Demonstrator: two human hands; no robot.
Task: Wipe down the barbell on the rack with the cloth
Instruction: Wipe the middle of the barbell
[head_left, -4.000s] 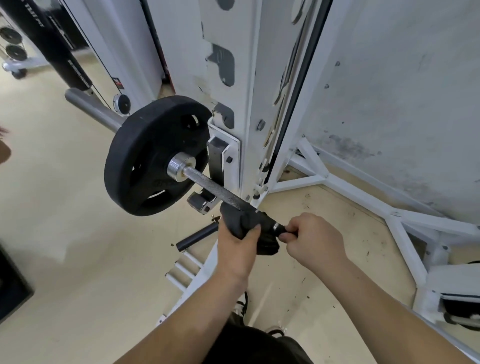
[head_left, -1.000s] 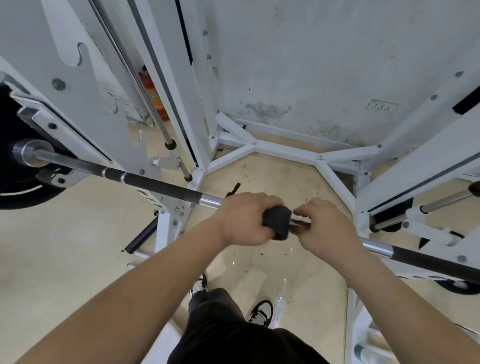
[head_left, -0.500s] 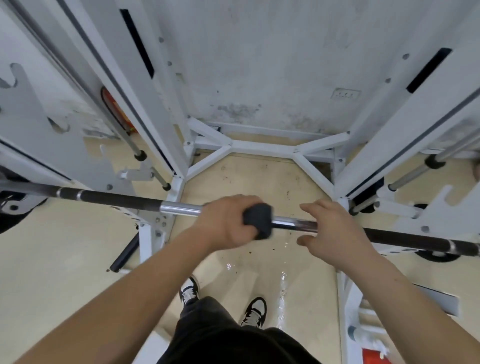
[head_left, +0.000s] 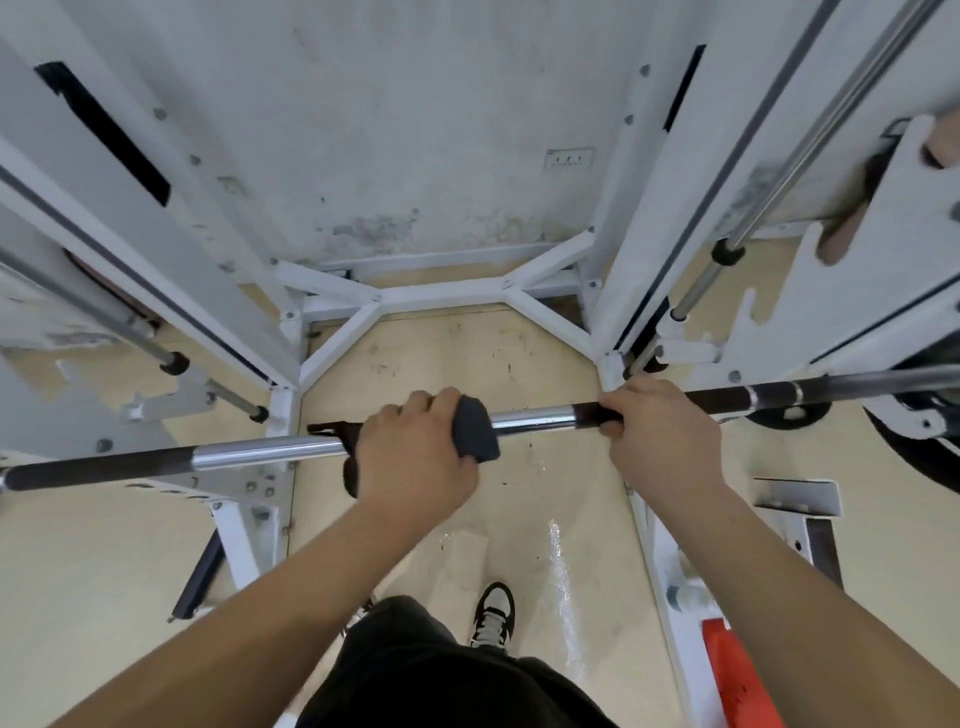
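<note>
The barbell runs across the view, resting in the white rack, with a shiny smooth centre and dark knurled stretches on either side. My left hand is wrapped around the bar's centre with the dark cloth folded over the shaft under its fingers; a cloth end hangs below the hand on the left. My right hand grips the bare bar just right of centre, where the dark knurling starts. A black weight plate shows at the bar's right end.
White rack uprights and base struts stand close in front against a stained wall. Chrome guide rods slant down on both sides. My shoes stand on the beige floor below the bar. A red object lies at bottom right.
The view has swung right along the bar from the left weight plate to its centre. My left hand has slid the cloth rightward with it; the right hand shifted right onto the knurled part.
</note>
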